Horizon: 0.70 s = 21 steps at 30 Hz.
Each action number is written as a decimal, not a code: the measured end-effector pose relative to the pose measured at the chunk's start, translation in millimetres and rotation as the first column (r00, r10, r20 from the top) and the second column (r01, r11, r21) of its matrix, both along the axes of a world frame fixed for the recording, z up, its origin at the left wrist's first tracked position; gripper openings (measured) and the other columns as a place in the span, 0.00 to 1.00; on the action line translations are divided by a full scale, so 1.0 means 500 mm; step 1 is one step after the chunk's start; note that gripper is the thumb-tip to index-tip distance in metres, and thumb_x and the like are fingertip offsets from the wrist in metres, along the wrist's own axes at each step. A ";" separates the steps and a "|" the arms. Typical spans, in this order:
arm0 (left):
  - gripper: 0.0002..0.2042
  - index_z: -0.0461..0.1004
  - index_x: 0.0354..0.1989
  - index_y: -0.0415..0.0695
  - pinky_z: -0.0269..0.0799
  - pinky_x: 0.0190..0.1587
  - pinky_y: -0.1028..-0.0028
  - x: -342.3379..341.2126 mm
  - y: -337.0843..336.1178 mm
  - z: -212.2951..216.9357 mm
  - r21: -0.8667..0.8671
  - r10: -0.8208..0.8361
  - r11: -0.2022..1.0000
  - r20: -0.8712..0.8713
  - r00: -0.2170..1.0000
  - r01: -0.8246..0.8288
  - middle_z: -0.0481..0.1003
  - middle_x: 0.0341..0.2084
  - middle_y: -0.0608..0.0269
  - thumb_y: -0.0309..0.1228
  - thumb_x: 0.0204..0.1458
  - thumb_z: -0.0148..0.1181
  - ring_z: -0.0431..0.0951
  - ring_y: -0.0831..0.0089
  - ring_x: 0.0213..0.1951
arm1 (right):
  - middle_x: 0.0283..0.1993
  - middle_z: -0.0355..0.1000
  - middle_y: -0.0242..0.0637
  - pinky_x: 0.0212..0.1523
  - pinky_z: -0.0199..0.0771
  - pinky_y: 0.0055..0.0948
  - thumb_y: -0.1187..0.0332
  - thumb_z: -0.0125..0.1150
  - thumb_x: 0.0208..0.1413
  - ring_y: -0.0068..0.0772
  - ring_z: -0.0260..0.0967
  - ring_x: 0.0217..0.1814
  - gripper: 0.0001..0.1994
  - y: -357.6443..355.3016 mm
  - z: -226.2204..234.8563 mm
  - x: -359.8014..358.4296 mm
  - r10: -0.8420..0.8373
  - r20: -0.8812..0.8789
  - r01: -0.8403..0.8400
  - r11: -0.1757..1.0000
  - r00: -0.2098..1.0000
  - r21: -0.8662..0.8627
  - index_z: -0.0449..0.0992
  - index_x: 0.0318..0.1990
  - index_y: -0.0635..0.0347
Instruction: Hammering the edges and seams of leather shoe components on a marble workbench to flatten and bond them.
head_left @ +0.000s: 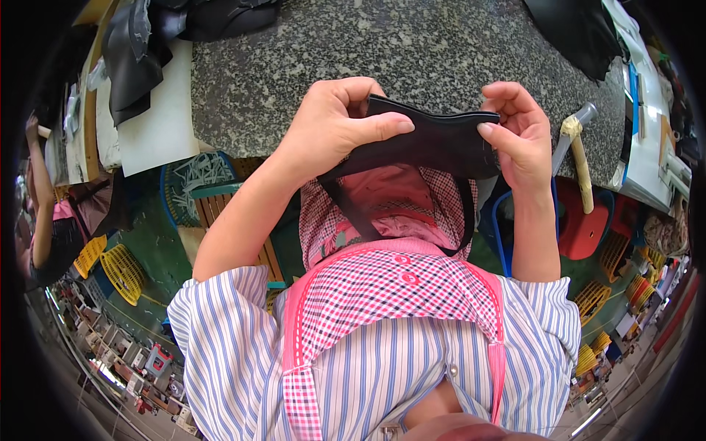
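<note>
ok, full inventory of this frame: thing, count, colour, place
black leather piece: 1, black, held between both hands above the lap
stone worktop: 1, speckled grey, top centre
dark leather pile: 1, black, upper left on the worktop
white sheet: 1, white, left edge of the worktop
hammer: 1, pale handle, right of the hands
red stool: 1, red, lower right
yellow baskets: several, yellow, floor left and right
apron: 1, pink check, on the person
left hand: grips the piece's left end
right hand: pinches its right end
</note>
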<state>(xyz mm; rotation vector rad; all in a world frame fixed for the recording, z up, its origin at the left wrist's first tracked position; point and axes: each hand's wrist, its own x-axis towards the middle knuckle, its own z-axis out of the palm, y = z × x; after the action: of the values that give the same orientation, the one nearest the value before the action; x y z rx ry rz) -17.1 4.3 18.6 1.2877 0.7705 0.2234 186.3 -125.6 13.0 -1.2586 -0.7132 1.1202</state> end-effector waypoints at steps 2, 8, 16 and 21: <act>0.08 0.72 0.23 0.41 0.59 0.23 0.86 -0.005 -0.003 0.015 0.088 0.022 0.996 0.036 0.999 -0.025 0.68 0.15 0.76 0.29 0.41 0.67 0.65 0.89 0.20 | 0.35 0.67 0.29 0.38 0.65 0.14 0.79 0.63 0.40 0.16 0.64 0.37 0.18 0.000 0.011 -0.004 0.067 0.090 -0.067 0.998 0.994 -0.008 0.70 0.43 0.64; 0.29 0.65 0.53 0.43 0.68 0.46 0.73 0.015 0.008 0.037 0.679 -0.110 0.729 0.246 0.963 -0.090 0.70 0.48 0.63 0.25 0.38 0.68 0.71 0.74 0.47 | 0.38 0.69 0.37 0.41 0.67 0.21 0.86 0.60 0.39 0.26 0.67 0.39 0.11 0.022 0.040 0.016 -0.080 0.496 -0.042 0.972 0.864 0.230 0.73 0.34 0.66; 0.27 0.67 0.53 0.46 0.57 0.56 0.63 -0.030 0.264 0.016 0.997 0.333 -0.025 0.082 0.939 -0.078 0.67 0.50 0.50 0.42 0.43 0.62 0.63 0.56 0.54 | 0.50 0.70 0.35 0.58 0.55 0.34 0.70 0.60 0.45 0.37 0.64 0.52 0.16 0.064 0.148 0.373 -0.238 0.923 0.144 0.946 -0.303 0.291 0.73 0.45 0.55; 0.23 0.67 0.52 0.46 0.55 0.57 0.65 -0.022 0.367 0.007 0.992 0.300 -0.120 0.067 0.952 -0.032 0.67 0.50 0.55 0.31 0.44 0.60 0.61 0.58 0.55 | 0.46 0.71 0.37 0.55 0.57 0.36 0.68 0.63 0.40 0.40 0.62 0.52 0.16 0.162 0.080 0.182 -0.217 0.976 -0.045 0.975 -0.028 0.216 0.74 0.41 0.55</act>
<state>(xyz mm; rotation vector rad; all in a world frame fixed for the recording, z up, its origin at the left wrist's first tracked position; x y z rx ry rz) -28.1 187.6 22.2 2.7749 0.9241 1.1387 277.3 -44.4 53.2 -1.8402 -1.7674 -0.3229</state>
